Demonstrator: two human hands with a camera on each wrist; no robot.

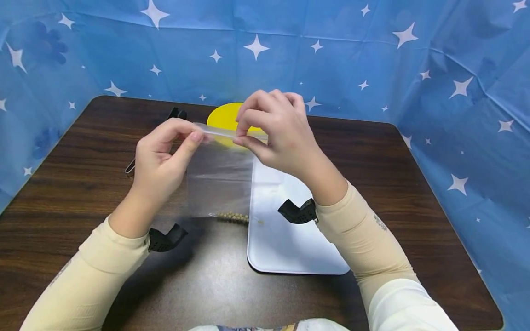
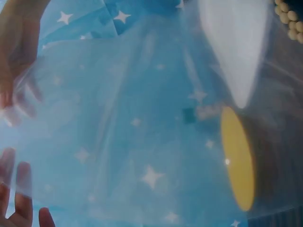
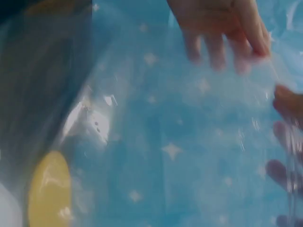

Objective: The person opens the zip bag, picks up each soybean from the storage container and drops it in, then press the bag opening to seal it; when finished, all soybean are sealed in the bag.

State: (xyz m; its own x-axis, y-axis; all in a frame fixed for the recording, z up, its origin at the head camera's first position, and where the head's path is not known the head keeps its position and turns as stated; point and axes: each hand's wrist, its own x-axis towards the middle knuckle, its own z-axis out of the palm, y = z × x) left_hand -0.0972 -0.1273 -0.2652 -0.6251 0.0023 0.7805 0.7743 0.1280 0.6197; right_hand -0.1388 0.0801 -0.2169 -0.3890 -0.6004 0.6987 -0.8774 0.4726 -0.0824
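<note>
Two hands pinching a clear zip bag (image 1: 219,177) by its top strip, left hand (image 1: 159,161) at one end, right hand (image 1: 277,133) at the other, beads (image 1: 233,216) pooled well below both grips, white tray (image 1: 290,243) beneath.

the yellow disc (image 1: 225,120) sits half hidden behind the clear bag (image 1: 219,179) and the right hand (image 1: 281,133), and a dark clip (image 1: 177,113) behind the left hand (image 1: 159,161) is too covered to identify. the white tray (image 1: 285,239) has its upper part hidden by the right hand. both wrist views are blurred through the bag's plastic, so fingers (image 3: 222,28) show only as smeared shapes, and the beads (image 2: 289,21) are cut off by the frame's edge.
</note>
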